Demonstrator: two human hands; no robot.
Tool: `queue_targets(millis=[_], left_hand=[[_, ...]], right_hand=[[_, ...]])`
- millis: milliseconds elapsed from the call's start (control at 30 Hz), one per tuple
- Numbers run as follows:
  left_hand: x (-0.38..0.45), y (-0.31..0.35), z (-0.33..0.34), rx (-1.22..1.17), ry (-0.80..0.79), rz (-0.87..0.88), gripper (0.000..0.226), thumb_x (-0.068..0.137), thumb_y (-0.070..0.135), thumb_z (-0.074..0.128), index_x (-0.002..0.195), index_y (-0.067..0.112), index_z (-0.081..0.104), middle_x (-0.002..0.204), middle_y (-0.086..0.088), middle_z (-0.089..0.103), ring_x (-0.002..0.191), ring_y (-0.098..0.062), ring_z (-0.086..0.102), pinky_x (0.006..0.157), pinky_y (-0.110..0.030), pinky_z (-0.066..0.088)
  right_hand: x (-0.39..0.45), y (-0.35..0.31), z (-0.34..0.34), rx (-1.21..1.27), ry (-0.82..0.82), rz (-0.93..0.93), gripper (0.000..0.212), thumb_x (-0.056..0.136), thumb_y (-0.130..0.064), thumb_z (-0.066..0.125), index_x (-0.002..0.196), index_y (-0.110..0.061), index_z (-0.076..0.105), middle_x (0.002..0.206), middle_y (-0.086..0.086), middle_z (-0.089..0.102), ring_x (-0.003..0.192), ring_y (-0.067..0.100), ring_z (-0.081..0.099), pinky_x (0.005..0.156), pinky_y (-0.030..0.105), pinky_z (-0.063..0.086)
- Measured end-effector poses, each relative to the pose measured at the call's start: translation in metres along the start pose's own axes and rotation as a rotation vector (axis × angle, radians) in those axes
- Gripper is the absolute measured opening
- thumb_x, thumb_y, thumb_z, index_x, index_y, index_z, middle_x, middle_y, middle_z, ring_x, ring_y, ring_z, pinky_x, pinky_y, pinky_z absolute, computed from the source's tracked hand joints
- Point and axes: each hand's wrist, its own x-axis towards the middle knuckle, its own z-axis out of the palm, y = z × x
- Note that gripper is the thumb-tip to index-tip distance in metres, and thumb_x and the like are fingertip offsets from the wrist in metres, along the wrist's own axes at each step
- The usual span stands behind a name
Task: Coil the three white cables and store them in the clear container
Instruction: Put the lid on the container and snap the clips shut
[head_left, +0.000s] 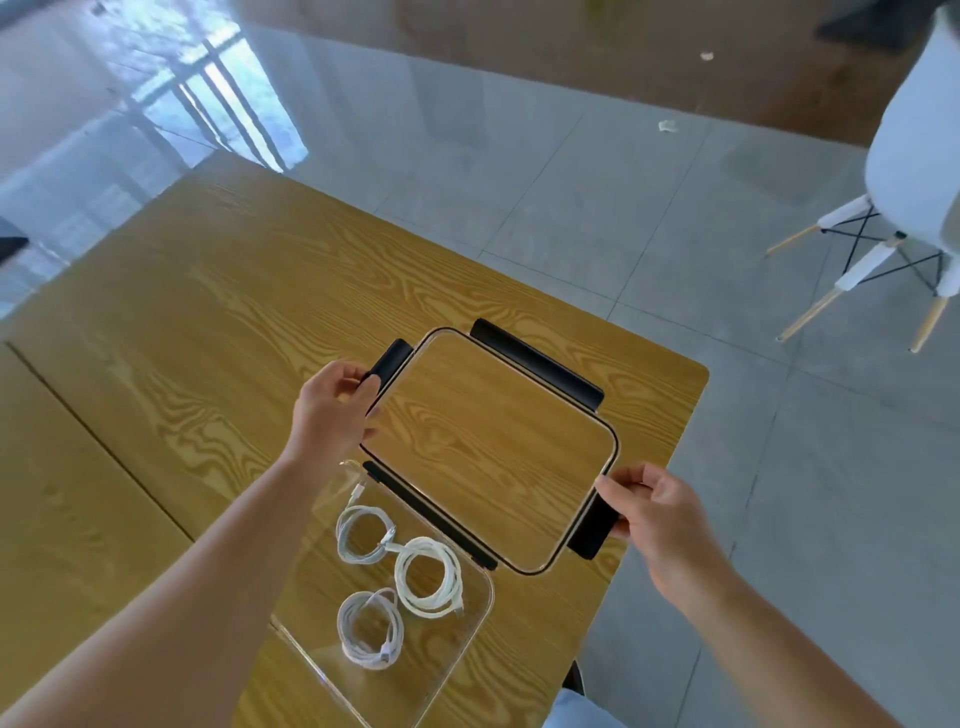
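Three coiled white cables lie inside the clear container (480, 613) on the wooden table: one at the far left (362, 535), one at the right (429, 577), one nearest me (370, 631). Above and just beyond the container I hold its clear lid (498, 447), which has black clip flaps on its sides. My left hand (332, 410) grips the lid's left edge at a black flap. My right hand (649, 512) grips the lid's near right edge at another black flap. The lid's near side overlaps the container's far rim.
The wooden table (208, 322) stretches left and away, with a seam running across its left part. Its right edge drops to a grey tiled floor. A white chair (914, 171) with wooden legs stands at the far right.
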Motion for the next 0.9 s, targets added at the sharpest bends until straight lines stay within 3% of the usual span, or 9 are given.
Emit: queue_targets(millis=[167, 300, 433, 533, 733, 833, 900], left_hand=[[-0.016, -0.008, -0.028, -0.026, 0.025, 0.005, 0.006, 0.093, 0.022, 0.065, 0.094, 0.017, 0.066, 0.097, -0.008, 0.068, 0.074, -0.020, 0.070, 0.063, -0.038, 0.061], [-0.028, -0.019, -0.051, -0.032, 0.065, 0.031, 0.005, 0.092, 0.021, 0.065, 0.088, 0.021, 0.065, 0.094, -0.006, 0.068, 0.079, -0.022, 0.070, 0.058, -0.030, 0.060], [-0.038, -0.032, -0.073, -0.067, 0.090, 0.039, 0.006, 0.092, 0.017, 0.067, 0.086, 0.016, 0.066, 0.087, -0.007, 0.069, 0.076, -0.027, 0.071, 0.073, -0.039, 0.061], [-0.045, -0.042, -0.090, -0.080, 0.093, 0.038, 0.006, 0.091, 0.016, 0.068, 0.086, 0.014, 0.067, 0.085, -0.007, 0.068, 0.076, -0.025, 0.068, 0.076, -0.039, 0.061], [-0.057, -0.066, -0.117, -0.061, 0.107, 0.027, 0.005, 0.091, 0.018, 0.070, 0.089, 0.014, 0.069, 0.093, -0.011, 0.071, 0.082, -0.024, 0.069, 0.064, -0.022, 0.060], [-0.061, -0.078, -0.128, -0.058, 0.099, 0.016, 0.005, 0.091, 0.018, 0.071, 0.089, 0.013, 0.069, 0.093, -0.014, 0.072, 0.083, -0.028, 0.071, 0.074, -0.034, 0.062], [-0.063, -0.084, -0.133, -0.046, 0.098, 0.014, 0.005, 0.091, 0.017, 0.070, 0.089, 0.012, 0.069, 0.091, -0.014, 0.073, 0.083, -0.028, 0.072, 0.075, -0.034, 0.061]], right_hand=[[-0.019, -0.001, 0.016, 0.017, -0.030, -0.012, 0.011, 0.090, -0.010, 0.071, 0.094, -0.004, 0.063, 0.081, 0.012, 0.072, 0.082, 0.027, 0.072, 0.071, 0.038, 0.060], [-0.036, -0.001, 0.028, 0.023, -0.057, -0.018, 0.014, 0.090, -0.011, 0.071, 0.098, -0.003, 0.063, 0.084, 0.011, 0.071, 0.083, 0.025, 0.072, 0.076, 0.038, 0.062], [-0.056, 0.004, 0.042, 0.020, -0.081, -0.027, 0.016, 0.090, -0.010, 0.071, 0.100, -0.002, 0.062, 0.086, 0.011, 0.071, 0.082, 0.025, 0.072, 0.076, 0.039, 0.062], [-0.070, 0.009, 0.051, 0.022, -0.103, -0.027, 0.015, 0.090, -0.008, 0.071, 0.098, -0.002, 0.061, 0.084, 0.012, 0.071, 0.082, 0.025, 0.072, 0.080, 0.043, 0.062], [-0.094, 0.024, 0.071, 0.019, -0.122, -0.013, 0.015, 0.089, -0.005, 0.072, 0.097, -0.002, 0.060, 0.084, 0.013, 0.071, 0.080, 0.026, 0.072, 0.076, 0.041, 0.063], [-0.102, 0.036, 0.079, 0.011, -0.134, 0.005, 0.014, 0.088, -0.005, 0.073, 0.094, -0.004, 0.061, 0.086, 0.016, 0.072, 0.083, 0.029, 0.073, 0.080, 0.046, 0.063], [-0.106, 0.044, 0.084, 0.002, -0.138, 0.022, 0.014, 0.088, -0.005, 0.073, 0.095, -0.003, 0.061, 0.087, 0.015, 0.073, 0.085, 0.031, 0.074, 0.082, 0.049, 0.062]])
